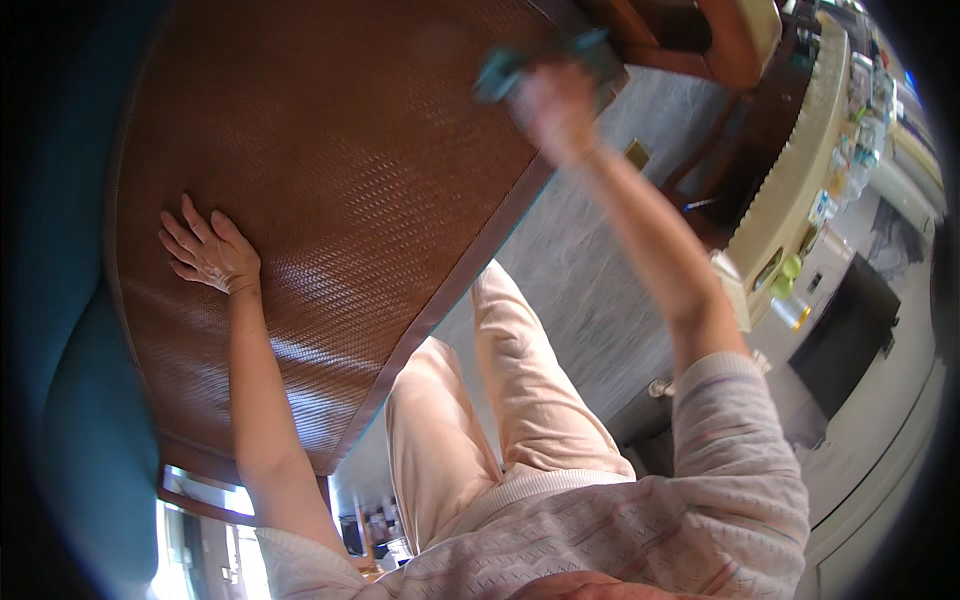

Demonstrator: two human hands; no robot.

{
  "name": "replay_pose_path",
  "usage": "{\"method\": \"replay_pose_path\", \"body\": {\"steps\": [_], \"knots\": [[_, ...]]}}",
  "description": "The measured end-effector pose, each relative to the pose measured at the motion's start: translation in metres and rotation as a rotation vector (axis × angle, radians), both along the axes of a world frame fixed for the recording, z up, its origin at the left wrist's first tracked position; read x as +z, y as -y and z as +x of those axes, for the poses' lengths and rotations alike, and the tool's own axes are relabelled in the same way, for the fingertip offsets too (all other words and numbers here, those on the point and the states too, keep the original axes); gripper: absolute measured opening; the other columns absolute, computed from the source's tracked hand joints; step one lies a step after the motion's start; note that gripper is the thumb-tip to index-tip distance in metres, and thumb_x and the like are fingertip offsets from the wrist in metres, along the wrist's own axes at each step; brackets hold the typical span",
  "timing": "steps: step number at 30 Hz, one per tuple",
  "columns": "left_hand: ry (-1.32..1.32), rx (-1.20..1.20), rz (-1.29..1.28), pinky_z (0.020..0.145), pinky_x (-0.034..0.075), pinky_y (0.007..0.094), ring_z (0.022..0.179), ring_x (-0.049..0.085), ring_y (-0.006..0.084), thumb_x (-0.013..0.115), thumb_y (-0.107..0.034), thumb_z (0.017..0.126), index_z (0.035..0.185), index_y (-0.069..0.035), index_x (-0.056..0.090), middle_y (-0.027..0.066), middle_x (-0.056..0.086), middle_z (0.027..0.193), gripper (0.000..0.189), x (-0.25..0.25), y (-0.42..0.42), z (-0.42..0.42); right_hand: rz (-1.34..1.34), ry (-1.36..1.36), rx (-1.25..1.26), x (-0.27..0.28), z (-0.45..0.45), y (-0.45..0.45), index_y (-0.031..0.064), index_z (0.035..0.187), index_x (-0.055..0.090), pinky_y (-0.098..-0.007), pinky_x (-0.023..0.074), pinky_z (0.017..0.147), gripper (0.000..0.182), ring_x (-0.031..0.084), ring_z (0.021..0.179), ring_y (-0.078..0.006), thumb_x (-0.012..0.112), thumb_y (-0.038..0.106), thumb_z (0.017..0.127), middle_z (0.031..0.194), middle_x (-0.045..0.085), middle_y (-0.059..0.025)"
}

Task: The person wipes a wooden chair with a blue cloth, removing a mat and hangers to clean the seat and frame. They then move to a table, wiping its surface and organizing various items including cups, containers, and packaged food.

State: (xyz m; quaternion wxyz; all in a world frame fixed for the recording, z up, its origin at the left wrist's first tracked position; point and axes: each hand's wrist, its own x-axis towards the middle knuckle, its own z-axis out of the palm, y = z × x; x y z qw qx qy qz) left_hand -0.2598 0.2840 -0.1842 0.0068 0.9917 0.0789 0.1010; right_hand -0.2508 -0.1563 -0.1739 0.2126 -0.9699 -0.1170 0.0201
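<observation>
A brown woven seat mat with a plain stitched border covers the long seat in front of me. My left hand rests palm down on it, fingers spread, near the blue-green backrest. My right hand, blurred by motion, is at the mat's front edge close to the wooden armrest. It grips a teal cloth, which shows on both sides of the hand. The fingers of that hand are mostly hidden by blur and cloth.
Right of me stands a dark wooden table with a cream scalloped-edge cover, holding several bottles and small items. Green round objects lie near its end. Beyond is a black screen. Grey marbled floor runs between seat and table.
</observation>
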Motion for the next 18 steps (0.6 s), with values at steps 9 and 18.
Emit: {"method": "replay_pose_path", "body": {"steps": [9,18], "knots": [[-0.042,0.026,-0.009,0.106,0.013,0.0619,0.141,0.012,0.0366,0.031,-0.044,0.097,0.146,-0.025,0.028,0.0141,0.016,0.154,0.053,-0.004,-0.002,0.001,0.337,-0.360,0.125,0.036,-0.182,-0.228,0.0096,0.095,0.061,-0.0590,0.0351,0.093,0.022,0.051,0.104,-0.0342,0.052,0.029,0.088,0.101,0.056,-0.0113],[0.021,0.002,-0.072,0.105,0.013,0.0630,0.139,0.013,0.0394,0.033,-0.046,0.096,0.145,-0.026,0.029,0.0153,0.018,0.153,0.053,-0.012,-0.007,0.001,-0.209,0.338,-0.355,0.014,0.013,-0.023,0.0133,0.094,0.062,-0.0494,0.0424,0.093,0.018,0.055,0.100,-0.0295,0.051,0.027,0.090,0.100,0.060,-0.0102]]}}
